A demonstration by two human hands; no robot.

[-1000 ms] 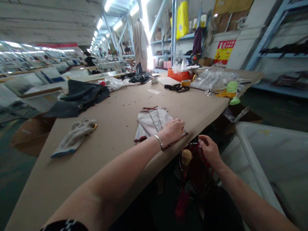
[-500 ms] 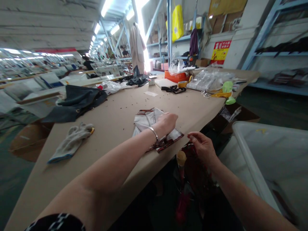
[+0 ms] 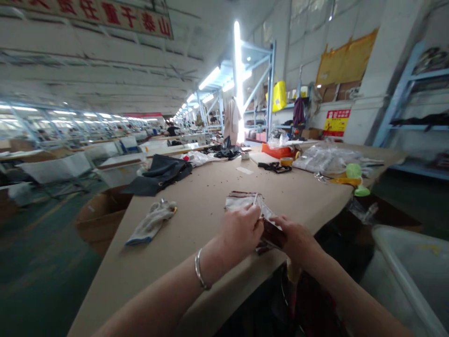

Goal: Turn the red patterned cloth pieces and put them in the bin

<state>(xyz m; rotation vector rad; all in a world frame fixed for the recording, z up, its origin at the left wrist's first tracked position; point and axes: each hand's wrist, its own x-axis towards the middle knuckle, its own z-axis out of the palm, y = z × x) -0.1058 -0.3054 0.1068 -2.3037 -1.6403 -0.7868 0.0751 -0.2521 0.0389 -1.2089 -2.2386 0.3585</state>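
A pale cloth piece with dark red-brown edging [image 3: 240,200] lies near the table's front edge, partly under my hands. My left hand [image 3: 243,227], with a silver bangle on its wrist, is closed on the cloth. To its right, my right hand [image 3: 294,236] grips the dark edging [image 3: 273,233] between thumb and fingers. A small pale strip stands up by the left fingertips; what it is cannot be made out.
The brown table [image 3: 168,271] holds a grey glove [image 3: 152,222], dark fabric [image 3: 163,173], yellow tape [image 3: 286,161], black straps [image 3: 271,167], clear plastic bags [image 3: 326,159] and scissors [image 3: 321,177]. A white bin [image 3: 403,267] stands right, a carton [image 3: 100,215] left.
The view has tilted up and turned left. My right hand has come up from beside the table edge onto the cloth. My left hand has drawn back towards it, and the cloth is more bunched.
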